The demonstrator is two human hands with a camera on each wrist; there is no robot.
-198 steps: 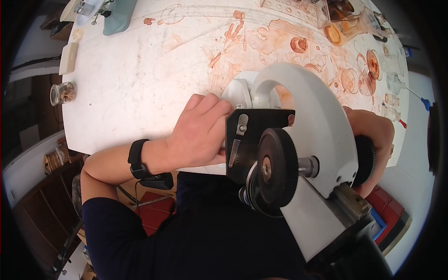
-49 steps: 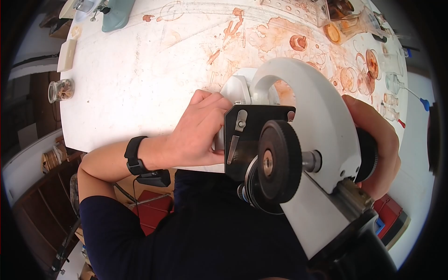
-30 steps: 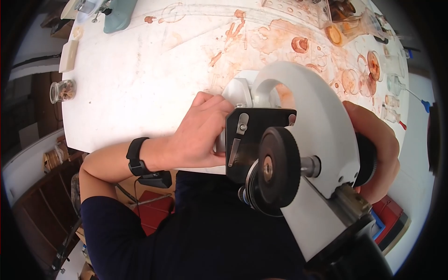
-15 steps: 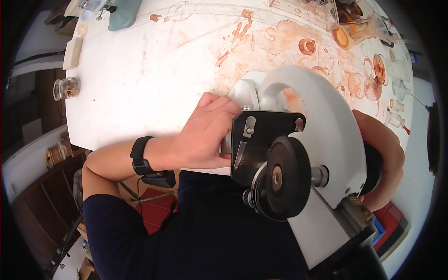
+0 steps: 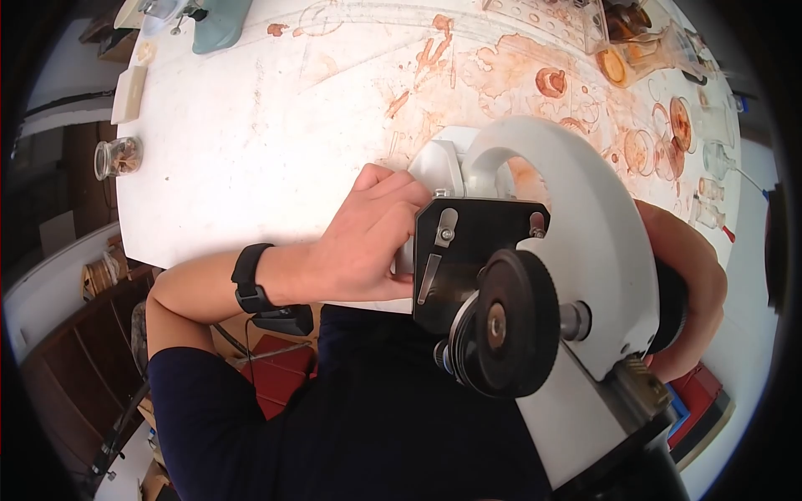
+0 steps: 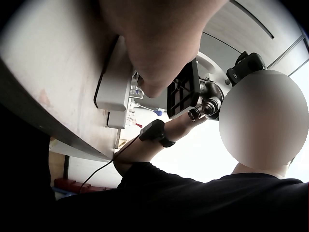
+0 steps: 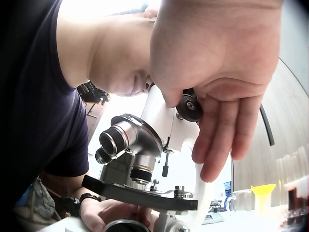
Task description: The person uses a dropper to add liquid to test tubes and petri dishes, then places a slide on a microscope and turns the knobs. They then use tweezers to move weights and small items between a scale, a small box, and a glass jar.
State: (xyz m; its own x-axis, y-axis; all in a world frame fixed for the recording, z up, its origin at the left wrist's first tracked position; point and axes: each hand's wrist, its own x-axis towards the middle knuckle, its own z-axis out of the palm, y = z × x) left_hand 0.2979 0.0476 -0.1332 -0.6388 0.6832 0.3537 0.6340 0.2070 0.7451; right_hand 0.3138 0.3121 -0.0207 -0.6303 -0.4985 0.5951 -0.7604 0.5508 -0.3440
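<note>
A white microscope [image 5: 585, 200] stands at the table's front edge, its black stage [image 5: 484, 224] facing my left side. My left hand [image 5: 368, 238] is bent beside the stage, fingertips hidden beneath it. In the right wrist view, the left hand's fingers meet a round dark-rimmed mirror [image 7: 126, 226] under the stage. At the microscope's far side, my right hand [image 5: 702, 284] curves over a black focus knob [image 5: 672, 305]. Its thumb lies against the black knob [image 7: 189, 107] in the right wrist view, while the other fingers hang down. Several objective lenses [image 7: 116, 137] show above the stage.
A glass jar [image 5: 118, 158] stands at the table's left edge. Pale green equipment [image 5: 220, 25] sits at the back left. Glassware, including an amber-stained flask [image 5: 616, 65], lines the back right and right edge. Reddish stains mark the white table [image 5: 225, 167].
Over the last second, the view has shifted slightly, so the microscope and both hands appear a little further right and lower. Compared with 6.6 seconds ago, my right hand is turned differently on the knob.
</note>
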